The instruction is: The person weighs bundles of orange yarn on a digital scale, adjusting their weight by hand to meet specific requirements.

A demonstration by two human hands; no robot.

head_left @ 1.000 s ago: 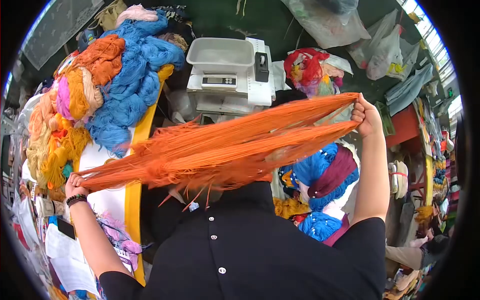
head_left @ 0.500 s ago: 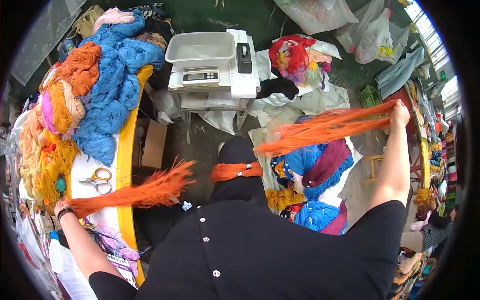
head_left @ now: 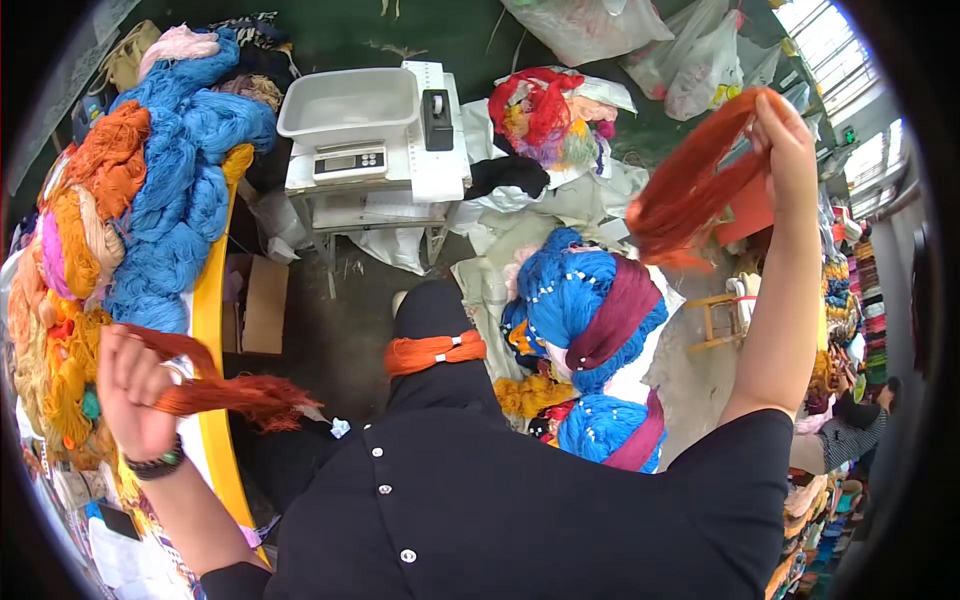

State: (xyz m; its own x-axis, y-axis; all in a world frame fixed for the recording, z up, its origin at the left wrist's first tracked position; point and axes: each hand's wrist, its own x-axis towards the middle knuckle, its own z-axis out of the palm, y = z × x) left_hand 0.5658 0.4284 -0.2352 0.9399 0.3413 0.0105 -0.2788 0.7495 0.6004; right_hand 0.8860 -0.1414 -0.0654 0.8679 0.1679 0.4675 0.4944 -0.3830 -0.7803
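My left hand (head_left: 138, 390), with a dark bracelet at the wrist, is closed on a rust-orange yarn bundle (head_left: 225, 393) over the yellow-edged table (head_left: 212, 370). Its loose end trails to the right. Raised at the upper right, my right hand (head_left: 787, 140) grips another rust-orange yarn bundle (head_left: 690, 190), which hangs down to the left and is blurred. Between the hands, an orange yarn bundle (head_left: 436, 352) with small white ties lies across my black-clad leg. The scissors on the table are mostly hidden behind my left hand and its yarn.
Blue, orange and yellow skeins (head_left: 160, 200) are heaped on the left table. A scale (head_left: 350, 162) with a clear tray (head_left: 350, 103) stands ahead. Blue and maroon yarn (head_left: 590, 310) lies right of my leg. Another person's striped sleeve (head_left: 853, 440) shows at far right.
My left hand has risen, and its yarn now folds around near the fingers. My right hand has gone up, its yarn swinging from a stretched-out shape to a hanging one. The view has shifted slightly right.
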